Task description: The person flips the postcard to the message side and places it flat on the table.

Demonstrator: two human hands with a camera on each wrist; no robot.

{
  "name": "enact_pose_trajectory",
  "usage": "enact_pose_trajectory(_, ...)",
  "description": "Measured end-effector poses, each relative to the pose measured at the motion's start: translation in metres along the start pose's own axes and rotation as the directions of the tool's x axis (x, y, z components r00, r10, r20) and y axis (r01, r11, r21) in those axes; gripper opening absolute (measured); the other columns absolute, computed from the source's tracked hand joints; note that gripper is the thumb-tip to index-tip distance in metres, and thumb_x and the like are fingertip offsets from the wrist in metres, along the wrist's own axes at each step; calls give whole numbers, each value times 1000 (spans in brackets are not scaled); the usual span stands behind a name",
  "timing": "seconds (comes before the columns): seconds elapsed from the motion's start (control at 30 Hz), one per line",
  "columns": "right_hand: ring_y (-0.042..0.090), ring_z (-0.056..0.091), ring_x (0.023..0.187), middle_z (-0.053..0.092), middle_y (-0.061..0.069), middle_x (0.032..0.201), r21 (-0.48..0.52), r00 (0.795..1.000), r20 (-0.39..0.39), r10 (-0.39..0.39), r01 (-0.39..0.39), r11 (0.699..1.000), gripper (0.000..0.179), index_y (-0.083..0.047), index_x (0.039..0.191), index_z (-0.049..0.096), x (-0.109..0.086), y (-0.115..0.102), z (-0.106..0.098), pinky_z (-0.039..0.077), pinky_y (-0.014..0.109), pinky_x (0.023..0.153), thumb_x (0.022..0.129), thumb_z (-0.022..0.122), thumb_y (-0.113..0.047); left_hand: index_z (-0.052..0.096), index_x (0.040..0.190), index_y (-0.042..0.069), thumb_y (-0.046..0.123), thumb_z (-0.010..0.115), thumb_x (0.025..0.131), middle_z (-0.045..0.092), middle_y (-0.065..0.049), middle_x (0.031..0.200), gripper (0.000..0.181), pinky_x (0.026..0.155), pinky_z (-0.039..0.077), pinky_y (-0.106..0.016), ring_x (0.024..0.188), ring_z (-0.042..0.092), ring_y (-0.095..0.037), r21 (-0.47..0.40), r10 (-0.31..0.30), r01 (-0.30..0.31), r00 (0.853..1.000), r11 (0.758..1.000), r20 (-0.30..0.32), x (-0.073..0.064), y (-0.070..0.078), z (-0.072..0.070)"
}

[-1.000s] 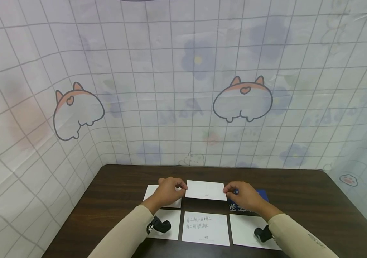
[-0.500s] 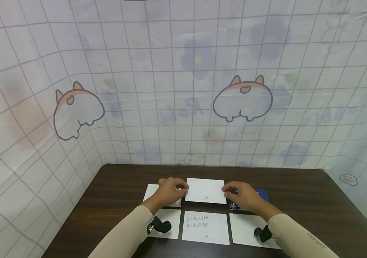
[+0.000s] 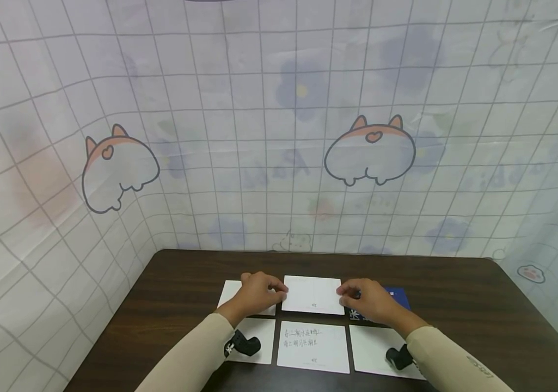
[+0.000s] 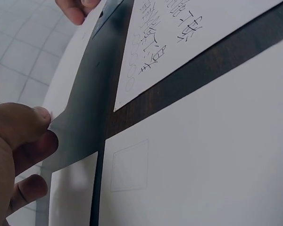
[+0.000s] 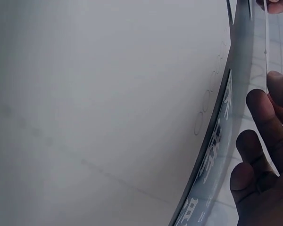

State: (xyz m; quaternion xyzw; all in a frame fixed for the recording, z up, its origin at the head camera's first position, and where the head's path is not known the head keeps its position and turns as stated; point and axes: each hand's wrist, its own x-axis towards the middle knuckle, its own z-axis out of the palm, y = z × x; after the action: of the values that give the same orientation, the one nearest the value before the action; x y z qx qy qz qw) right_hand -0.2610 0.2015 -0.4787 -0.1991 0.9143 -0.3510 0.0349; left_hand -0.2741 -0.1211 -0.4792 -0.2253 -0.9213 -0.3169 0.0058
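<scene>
Both hands hold a white postcard (image 3: 313, 296) by its opposite short sides, in the middle of the back row. My left hand (image 3: 258, 292) pinches the left edge between thumb and fingertip; in the left wrist view the postcard (image 4: 71, 70) stands off the dark tabletop. On the other edge, the thumb and index finger of my right hand (image 3: 371, 299) pinch it, the other fingers loosely bent. The right wrist view shows the postcard (image 5: 267, 47) nearly edge-on. Directly in front lies a handwritten card (image 3: 313, 347), flat on the table.
A white card (image 3: 228, 291) lies partly under my left forearm, and a blue card (image 3: 399, 296) with white characters under my right hand. Front-row white cards (image 3: 265, 348) (image 3: 369, 351) flank the handwritten one. The brown table (image 3: 181, 305) ends at a gridded curtain (image 3: 239, 190).
The held postcard has tipped to show more of its face, and its near edge has come slightly closer to the handwritten card. Both hands have barely shifted.
</scene>
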Motion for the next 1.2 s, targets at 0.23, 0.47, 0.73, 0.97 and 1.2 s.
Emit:
enact_pose_trajectory(0.23,11,62,87,68,-10,91,-17,1000,21,0,0,1000,12,-17,105,75,0,-1,0,52,38,76,93,77,-20,81,101,23,24,75,95,72,20,91,8,91,18,-51,89,62,-9,15,1,-1,1000,1000,17,-1,1,1)
enact_pose_trajectory(0.47,10,61,85,67,-10,90,-37,1000,25,-14,15,999,12,-17,104,75,0,-2,2,52,34,75,92,78,-18,81,100,22,23,76,94,71,21,87,8,89,19,-51,90,60,-14,55,33,-34,999,998,13,-2,1,3)
enact_pose_trajectory(0.73,10,61,84,67,-11,89,-43,997,49,-58,60,997,14,-14,106,76,0,-2,2,52,33,73,93,77,-17,83,96,23,23,78,91,69,22,81,6,88,19,-51,93,54,-13,128,57,-56,998,990,-5,-2,2,5)
enact_pose_trajectory(0.97,9,61,82,67,-11,89,-44,997,52,-59,62,997,14,-13,106,76,2,0,3,52,31,71,92,77,-15,83,94,25,26,80,91,68,23,82,5,92,21,-53,92,52,-12,214,57,-56,998,975,0,-1,5,5)
enact_pose_trajectory(1.2,9,60,83,66,-11,89,-60,997,55,-47,50,997,15,-13,106,76,2,-2,4,52,31,72,92,77,-15,83,93,25,27,81,89,68,22,83,5,90,23,-52,92,53,-11,259,72,-69,997,964,-5,-2,6,4)
